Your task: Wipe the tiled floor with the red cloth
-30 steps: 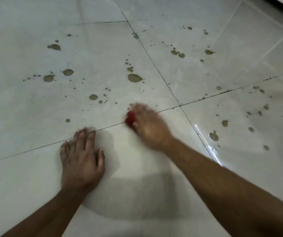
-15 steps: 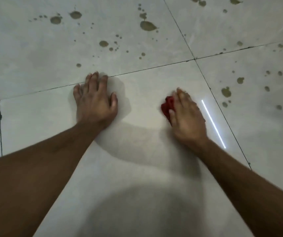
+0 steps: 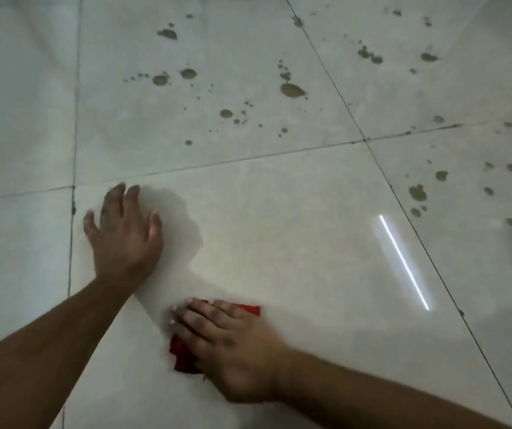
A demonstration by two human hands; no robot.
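The red cloth (image 3: 182,356) lies flat on the pale tiled floor (image 3: 295,236), mostly hidden under my right hand (image 3: 233,351). That hand presses on it with straight fingers pointing left; red edges show below the fingers and behind the knuckles. My left hand (image 3: 124,236) rests flat on the same tile, fingers spread, up and to the left of the cloth. Both hands are motion-blurred.
Several brown muddy spots dot the far tiles, the largest spot (image 3: 292,90) beyond the grout line (image 3: 248,161), with more spots (image 3: 418,193) on the right tile. A bright light streak (image 3: 403,261) reflects off the glossy tile to the right of my hands.
My right hand has dragged the cloth back toward me and to the left, away from the grout cross. My left hand stays planted on the tile. The camera view shifted.
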